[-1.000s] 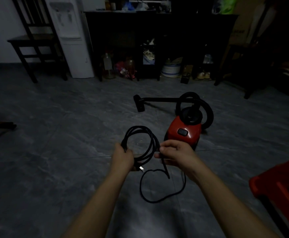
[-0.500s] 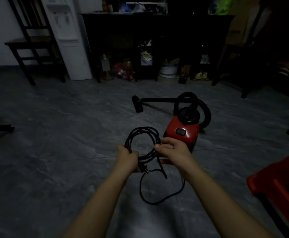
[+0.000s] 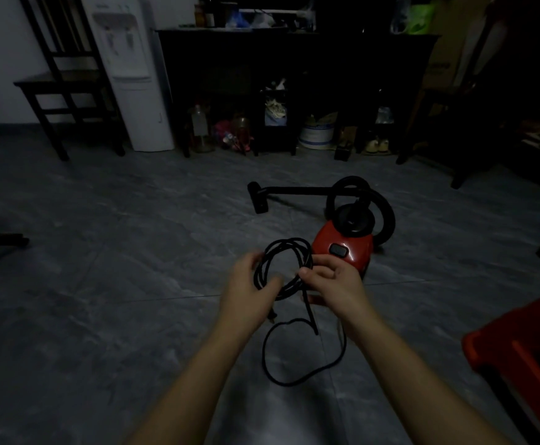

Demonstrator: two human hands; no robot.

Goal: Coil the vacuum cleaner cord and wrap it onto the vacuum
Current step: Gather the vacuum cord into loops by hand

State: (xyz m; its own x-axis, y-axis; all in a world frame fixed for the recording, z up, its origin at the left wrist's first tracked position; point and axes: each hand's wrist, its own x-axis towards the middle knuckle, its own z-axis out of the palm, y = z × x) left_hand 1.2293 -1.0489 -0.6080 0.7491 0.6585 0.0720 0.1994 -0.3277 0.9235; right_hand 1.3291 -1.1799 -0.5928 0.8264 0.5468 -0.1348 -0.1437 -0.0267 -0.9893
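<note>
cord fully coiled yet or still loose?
Partly coiled: cord loops held between left hand and right hand; one slack loop hangs below.

Black cord (image 3: 283, 268), partly coiled (tail drooping loose), just before the red vacuum (image 3: 345, 244).

The coiled black power cord (image 3: 284, 268) sits between the left hand (image 3: 246, 289) and right hand (image 3: 334, 284), above the grey tiled floor (image 3: 117, 284). The red canister vacuum cleaner (image 3: 347, 247) stands just behind the right hand.

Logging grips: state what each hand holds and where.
Both hold the black cord: left hand on the coil's left side, right hand pinching its right side.
</note>
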